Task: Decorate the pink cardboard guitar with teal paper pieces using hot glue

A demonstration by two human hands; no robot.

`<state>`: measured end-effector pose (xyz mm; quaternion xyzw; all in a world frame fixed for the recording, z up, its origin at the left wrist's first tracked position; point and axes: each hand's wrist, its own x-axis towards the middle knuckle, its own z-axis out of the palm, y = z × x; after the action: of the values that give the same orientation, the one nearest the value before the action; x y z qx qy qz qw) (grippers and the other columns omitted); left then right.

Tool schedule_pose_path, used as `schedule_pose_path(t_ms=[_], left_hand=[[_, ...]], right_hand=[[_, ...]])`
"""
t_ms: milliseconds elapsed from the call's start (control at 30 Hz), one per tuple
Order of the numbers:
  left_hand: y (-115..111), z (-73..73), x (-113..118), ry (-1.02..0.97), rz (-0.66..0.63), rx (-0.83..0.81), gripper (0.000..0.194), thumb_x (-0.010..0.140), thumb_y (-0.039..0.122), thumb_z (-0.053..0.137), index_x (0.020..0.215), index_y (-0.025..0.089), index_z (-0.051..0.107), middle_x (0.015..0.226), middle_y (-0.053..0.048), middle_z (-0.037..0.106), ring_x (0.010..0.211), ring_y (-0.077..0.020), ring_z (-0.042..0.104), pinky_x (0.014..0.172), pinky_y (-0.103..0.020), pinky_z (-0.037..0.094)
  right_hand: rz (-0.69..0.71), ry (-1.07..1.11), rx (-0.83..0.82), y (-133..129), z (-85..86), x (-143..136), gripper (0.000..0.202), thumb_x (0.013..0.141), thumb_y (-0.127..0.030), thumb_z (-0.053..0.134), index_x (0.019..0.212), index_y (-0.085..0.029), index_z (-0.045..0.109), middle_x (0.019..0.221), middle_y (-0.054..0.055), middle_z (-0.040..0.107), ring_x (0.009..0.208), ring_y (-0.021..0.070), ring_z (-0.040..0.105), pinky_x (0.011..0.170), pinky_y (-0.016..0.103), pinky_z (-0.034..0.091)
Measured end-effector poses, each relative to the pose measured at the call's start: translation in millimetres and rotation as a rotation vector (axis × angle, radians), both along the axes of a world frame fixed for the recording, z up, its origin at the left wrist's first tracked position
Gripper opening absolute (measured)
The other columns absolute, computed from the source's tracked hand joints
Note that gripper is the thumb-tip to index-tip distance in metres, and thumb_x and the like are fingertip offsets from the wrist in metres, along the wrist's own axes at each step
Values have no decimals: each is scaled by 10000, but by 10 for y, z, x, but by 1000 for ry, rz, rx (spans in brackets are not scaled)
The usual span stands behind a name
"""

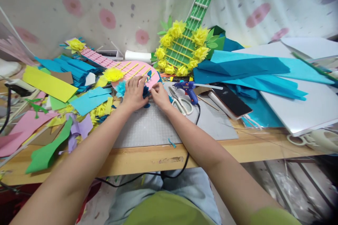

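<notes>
A pink paper guitar [154, 72] with yellow strips and a yellow paper flower [113, 75] lies in front of me. My left hand [136, 94] bends over its near edge, thumb and fingers around a dark blue paper flower [145, 92] that they mostly cover. Beside that hand is a light blue paper flower [120, 89]. At the guitar's lower right edge my right hand [160, 95] is closed in a pinch; what sits between its fingertips is too small to make out. Both hands are above the grey cutting mat [145, 126].
Scissors [182, 102] and a blue glue gun [188, 89] with its cord lie right of my hands. Further right are a phone [232, 100] and blue paper strips [245, 68]. A green paper guitar [182, 47] stands behind. Paper scraps [91, 102] cover the left side.
</notes>
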<state>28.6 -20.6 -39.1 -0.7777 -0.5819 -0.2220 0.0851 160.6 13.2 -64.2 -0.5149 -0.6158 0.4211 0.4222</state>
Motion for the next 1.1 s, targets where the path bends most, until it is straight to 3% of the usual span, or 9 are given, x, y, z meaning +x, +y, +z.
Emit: schedule_pose_path(t_ms=[200,433,600,667,767,933,1100], left_hand=[[9,6,-8,28,11,13,754,711,221,568,1408,138,290,1383,-174,397,1299,-320,329,1072,-478,204],[-40,82,-51,-34,-38,16,711,680,175,556,1367,175,370,1360,-143,431,1283,-305,355,1063,-467,234],[-245,61,-61,-206,187,231,315,826,255,458,1115,212,579,1169,-96,566,1161,-237,478,1014,-391,315],[-354,-5,-23,-239,208,248,278,871,304,414,1034,194,611,1091,-102,594,1090,-227,520,955,-364,359],[-490,-118,63,-240,188,144,297,896,336,383,940,186,636,970,-88,626,954,-207,573,850,-323,395],[-570,-201,161,-266,322,-183,219,840,381,513,881,218,654,831,-34,622,756,-185,581,617,-284,362],[-527,-194,182,-316,343,-289,235,748,416,634,874,218,657,839,-38,591,820,-204,575,663,-293,395]], right_hand=[[5,21,-6,-2,17,-3,101,781,-234,460,849,-242,386,768,-44,615,644,121,610,753,319,490],[-48,-23,95,-11,118,82,94,771,-242,461,839,-238,397,816,-28,592,756,132,578,777,291,451],[-34,-170,167,-27,232,273,47,757,-240,477,793,-224,451,788,-21,591,743,143,553,731,285,419],[3,-263,164,-48,285,379,26,747,-239,485,752,-216,474,751,-19,589,718,145,543,700,281,404],[50,-384,175,-97,349,566,51,746,-251,496,728,-205,512,733,-10,598,689,143,531,657,272,377],[150,-536,162,-199,382,952,130,771,-317,528,749,-196,571,685,-3,601,636,133,515,598,258,339],[242,-673,69,-252,371,1348,168,757,-364,570,724,-201,596,656,-1,593,608,130,505,565,252,326]])
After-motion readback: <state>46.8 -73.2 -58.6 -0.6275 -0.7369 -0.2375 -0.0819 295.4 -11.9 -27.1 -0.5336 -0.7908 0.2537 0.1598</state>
